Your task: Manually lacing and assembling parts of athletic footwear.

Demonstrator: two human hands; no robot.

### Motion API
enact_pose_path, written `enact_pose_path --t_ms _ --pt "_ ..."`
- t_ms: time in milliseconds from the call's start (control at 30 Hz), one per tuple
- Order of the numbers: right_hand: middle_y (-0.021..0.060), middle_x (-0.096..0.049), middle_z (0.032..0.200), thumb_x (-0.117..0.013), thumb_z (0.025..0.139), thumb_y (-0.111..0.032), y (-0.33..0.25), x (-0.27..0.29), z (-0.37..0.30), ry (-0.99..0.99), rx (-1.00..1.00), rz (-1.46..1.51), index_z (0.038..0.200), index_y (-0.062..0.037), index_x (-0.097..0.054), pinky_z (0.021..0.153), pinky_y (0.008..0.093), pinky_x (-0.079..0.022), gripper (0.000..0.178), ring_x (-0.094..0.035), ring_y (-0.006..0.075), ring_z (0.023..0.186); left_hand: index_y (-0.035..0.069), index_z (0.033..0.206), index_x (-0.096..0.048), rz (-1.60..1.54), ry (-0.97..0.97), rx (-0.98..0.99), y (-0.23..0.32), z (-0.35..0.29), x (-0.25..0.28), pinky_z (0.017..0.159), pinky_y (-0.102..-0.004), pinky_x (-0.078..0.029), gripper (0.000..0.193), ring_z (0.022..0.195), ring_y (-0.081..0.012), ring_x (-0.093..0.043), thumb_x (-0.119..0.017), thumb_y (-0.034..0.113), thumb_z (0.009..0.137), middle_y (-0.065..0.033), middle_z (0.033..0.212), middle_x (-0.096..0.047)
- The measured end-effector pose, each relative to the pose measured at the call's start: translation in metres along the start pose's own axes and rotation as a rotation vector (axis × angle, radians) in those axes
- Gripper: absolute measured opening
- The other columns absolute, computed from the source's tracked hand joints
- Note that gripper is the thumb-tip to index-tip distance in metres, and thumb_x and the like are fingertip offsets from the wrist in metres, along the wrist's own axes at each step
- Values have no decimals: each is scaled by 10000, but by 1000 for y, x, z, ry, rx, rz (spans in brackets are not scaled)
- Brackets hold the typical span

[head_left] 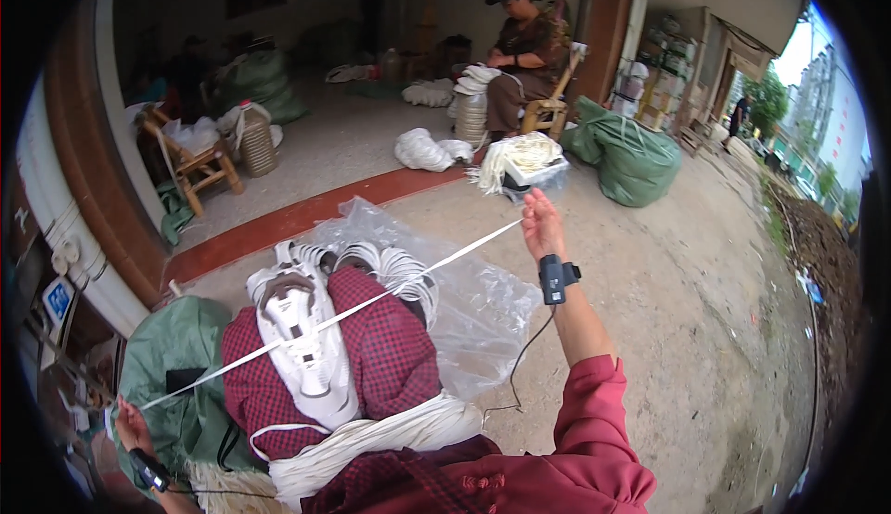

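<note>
A narrow white strip is pulled taut on a slant across my lap. My right hand, raised with the arm stretched out, pinches its far end. At the lower left, my left hand has closed fingers at the other end. Under the strip, a white shoe lies lengthwise between my knees on red-and-black checked cloth. A thick bundle of white strands lies across my lap. Beyond my knees are looped white strips with dark parts among them.
Clear plastic sheeting spreads over the ground ahead. A green sack stands left; another green sack sits far right. Pale strands top a white box. Beyond, a person sits on a wooden chair.
</note>
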State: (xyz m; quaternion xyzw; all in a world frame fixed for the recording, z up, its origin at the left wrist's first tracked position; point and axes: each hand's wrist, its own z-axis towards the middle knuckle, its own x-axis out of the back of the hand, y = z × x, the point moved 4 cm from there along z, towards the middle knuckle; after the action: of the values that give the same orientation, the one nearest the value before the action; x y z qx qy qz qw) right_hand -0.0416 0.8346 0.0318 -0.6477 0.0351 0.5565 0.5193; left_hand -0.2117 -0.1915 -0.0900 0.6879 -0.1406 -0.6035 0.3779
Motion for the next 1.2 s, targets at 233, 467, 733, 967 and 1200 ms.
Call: enact_pose_path --t_ms 233,467,733,967,1200 --pt "102 -666 1057 -554 1007 -114 -20 -15 -15 -104 37 0 1230 -76 -507 485 187 -378 231 -478 77 619 -143 1384 -357 37 127 5 -28 12 -28 1038 -307 -531 475 1239 -260 -571 -549 9 978 -246 1394 -509" --pt "63 -717 958 -648 980 -178 54 -124 -89 -506 -123 -584 1059 -63 -694 542 176 -396 148 -503 22 621 6 1357 -501 334 -191 -15 -61 -60 -182 751 -191 -542 413 859 -81 -624 -589 216 1013 -111 1238 -649" --pt "101 -693 865 -718 846 -76 149 -234 -186 -1210 229 -1008 944 -18 -737 703 310 -525 115 -658 183 792 -14 1056 -707 768 -548 -84 -143 -203 -352 486 -214 -370 222 537 -48 -495 -617 178 994 8 796 -597" --pt "162 -683 786 -688 785 -31 149 -254 -198 -1182 297 -1124 868 19 -717 664 361 -558 101 -703 270 726 -6 1036 -727 638 -786 17 -211 -226 -388 502 -200 -426 149 572 -29 -530 -700 100 935 9 790 -621" --pt "211 -682 793 -657 759 -14 156 -268 -214 -1270 500 -1407 806 35 -691 670 396 -546 76 -694 349 736 20 1052 -721 625 -766 29 -210 -228 -374 491 -197 -416 155 571 -29 -523 -673 138 965 19 748 -639"
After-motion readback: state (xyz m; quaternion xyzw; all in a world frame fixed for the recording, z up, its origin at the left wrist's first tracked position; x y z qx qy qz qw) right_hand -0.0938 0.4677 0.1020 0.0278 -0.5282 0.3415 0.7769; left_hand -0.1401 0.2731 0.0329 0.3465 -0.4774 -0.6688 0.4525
